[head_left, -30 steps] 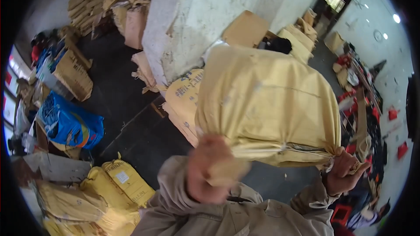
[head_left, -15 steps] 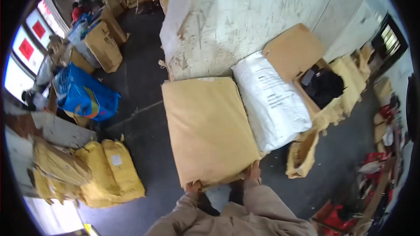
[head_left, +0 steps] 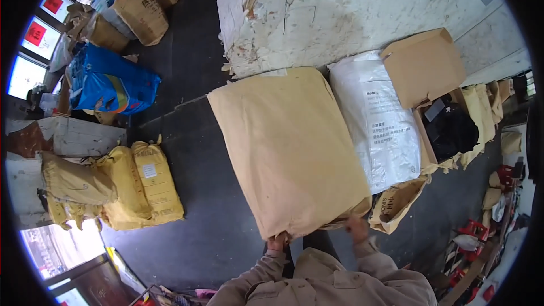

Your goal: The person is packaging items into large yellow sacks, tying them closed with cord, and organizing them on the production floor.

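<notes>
A large, full brown paper sack (head_left: 294, 153) lies tilted in front of me, its near end at my body. My left hand (head_left: 277, 242) is closed on its near left corner, the fingers partly tucked under the edge. By the near right corner is my right hand (head_left: 357, 229), close to a loose fold of paper; its fingers are blurred, and I cannot tell whether they grip it. Against the sack's right side rests a white printed sack (head_left: 374, 124).
An open cardboard box (head_left: 428, 136) holding black items stands right of the white sack, with an open paper bag (head_left: 396, 204) nearer. Yellow sacks (head_left: 150, 184) and a blue bag (head_left: 113, 82) stand at left. A scuffed pale wall (head_left: 340, 17) rises behind.
The brown sack now appears more slanted, its near end shifted right. My right hand has moved off the near edge to beside the corner; my left hand keeps its hold. The view has shifted.
</notes>
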Demonstrator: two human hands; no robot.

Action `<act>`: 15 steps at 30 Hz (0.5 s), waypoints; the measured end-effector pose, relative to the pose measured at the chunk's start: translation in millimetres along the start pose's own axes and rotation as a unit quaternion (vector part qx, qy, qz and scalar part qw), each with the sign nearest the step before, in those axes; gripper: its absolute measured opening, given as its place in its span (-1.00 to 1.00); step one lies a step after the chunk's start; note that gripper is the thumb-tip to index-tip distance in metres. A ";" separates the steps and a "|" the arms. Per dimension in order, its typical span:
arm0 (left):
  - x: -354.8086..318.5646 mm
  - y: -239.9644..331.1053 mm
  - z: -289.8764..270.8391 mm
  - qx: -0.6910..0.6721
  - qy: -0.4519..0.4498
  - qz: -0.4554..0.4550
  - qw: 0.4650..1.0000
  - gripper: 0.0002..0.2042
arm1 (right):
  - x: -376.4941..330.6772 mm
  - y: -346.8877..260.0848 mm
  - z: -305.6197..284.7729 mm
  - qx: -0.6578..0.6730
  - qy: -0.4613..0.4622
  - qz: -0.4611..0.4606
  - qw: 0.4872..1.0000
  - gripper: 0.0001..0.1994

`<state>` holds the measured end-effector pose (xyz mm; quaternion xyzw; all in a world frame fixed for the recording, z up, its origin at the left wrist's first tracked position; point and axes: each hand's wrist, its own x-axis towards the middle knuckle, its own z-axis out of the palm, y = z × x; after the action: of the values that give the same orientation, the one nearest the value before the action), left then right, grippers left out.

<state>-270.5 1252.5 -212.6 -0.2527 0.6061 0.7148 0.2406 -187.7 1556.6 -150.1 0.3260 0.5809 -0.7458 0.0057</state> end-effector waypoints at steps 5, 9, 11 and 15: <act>21.1 -85.6 -46.1 0.026 0.022 0.053 0.998 -0.57 | 31.0 72.1 11.9 -0.183 -0.008 -0.054 0.982 -0.79; 8.5 -86.4 -53.7 -0.170 -0.020 0.006 0.985 -0.56 | 48.5 -81.3 21.8 -0.241 -0.276 0.077 0.927 -0.77; -5.9 -1.3 -15.3 0.009 -0.075 -0.095 0.993 -0.60 | 83.5 -80.2 -47.5 -0.050 -0.330 0.086 0.939 -0.72; -16.7 103.1 -53.8 0.078 -0.302 -0.172 0.934 -0.64 | 234.1 -54.2 -84.4 -0.044 -0.008 -0.001 0.999 -0.66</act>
<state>-321.2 1183.2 -132.3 -0.1056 0.5056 0.6556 0.5508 -352.5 1734.4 -228.3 0.3189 0.6134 -0.7221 0.0232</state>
